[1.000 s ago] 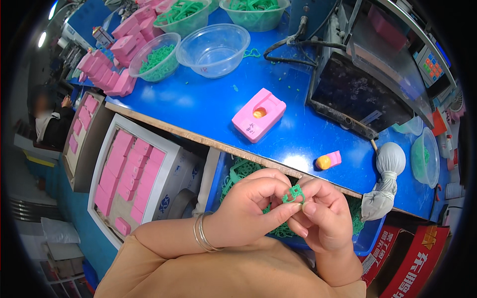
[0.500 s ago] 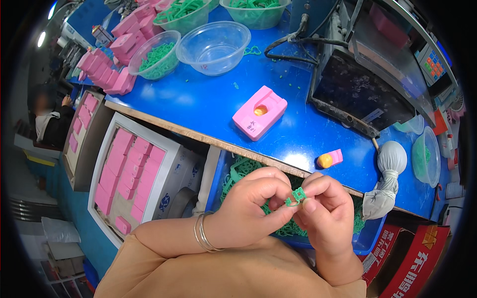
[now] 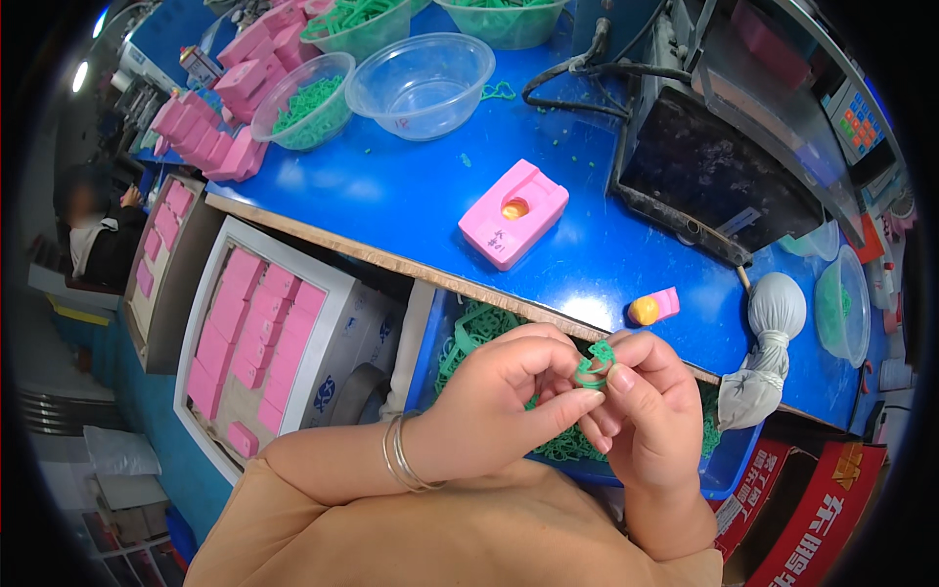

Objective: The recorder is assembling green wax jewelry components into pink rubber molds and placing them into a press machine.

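A small green plastic piece [image 3: 594, 360] is pinched between the fingertips of both hands, held over my lap just below the table's front edge. My left hand [image 3: 499, 401], with thin bangles at the wrist, grips it from the left. My right hand [image 3: 646, 416] grips it from the right. Beneath the hands a blue bin [image 3: 729, 470] holds a heap of green plastic pieces [image 3: 479, 328]. On the blue table [image 3: 391, 186] a pink block [image 3: 513, 212] with an orange spot in its hollow lies ahead of the hands. A smaller pink and orange piece [image 3: 655, 307] sits near the table edge.
Clear bowls stand at the back, one empty [image 3: 421, 86] and one with green pieces [image 3: 305, 100], beside stacked pink blocks [image 3: 220, 117]. A dark machine [image 3: 729, 171] fills the right side. A tied white cloth bag [image 3: 768, 338] lies at right. A box of pink blocks [image 3: 259, 338] stands at lower left. Another person [image 3: 93, 235] sits at far left.
Both hands have stayed together on the green piece, turning it slightly between the fingertips. Nothing else has shifted.
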